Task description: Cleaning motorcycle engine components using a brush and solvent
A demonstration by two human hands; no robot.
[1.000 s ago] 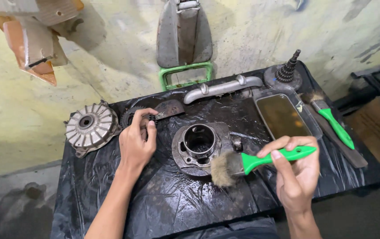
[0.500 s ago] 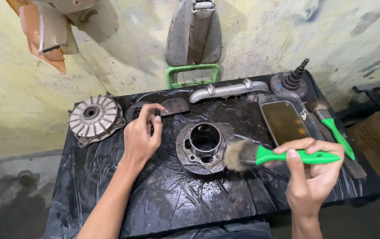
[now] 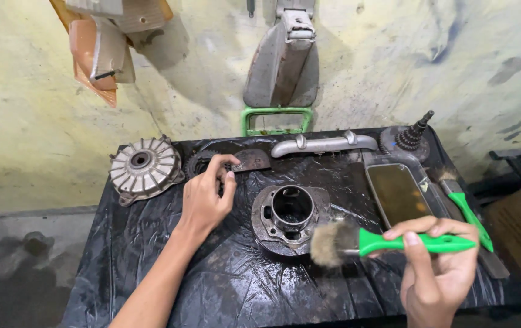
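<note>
My right hand (image 3: pixel 439 267) grips the green handle of a paintbrush (image 3: pixel 357 243), held level with its bristles just right of a round metal engine cylinder (image 3: pixel 290 215) on the black plastic-covered table (image 3: pixel 151 261). My left hand (image 3: pixel 207 197) rests on the table left of the cylinder, fingertips touching a dark toothed sprocket (image 3: pixel 202 161) and a flat grey plate (image 3: pixel 253 160). Whether the fingers pinch anything small is hidden.
A finned hub (image 3: pixel 145 167) lies at the back left, a curved metal pipe (image 3: pixel 324 144) and a gear shaft (image 3: pixel 412 136) at the back. An oily rectangular tray (image 3: pixel 397 194) and a second green-handled tool (image 3: pixel 470 212) sit at the right.
The right hand carried the brush to the right, off the cylinder's edge. The left hand stayed by the sprocket, fingers reaching slightly farther back.
</note>
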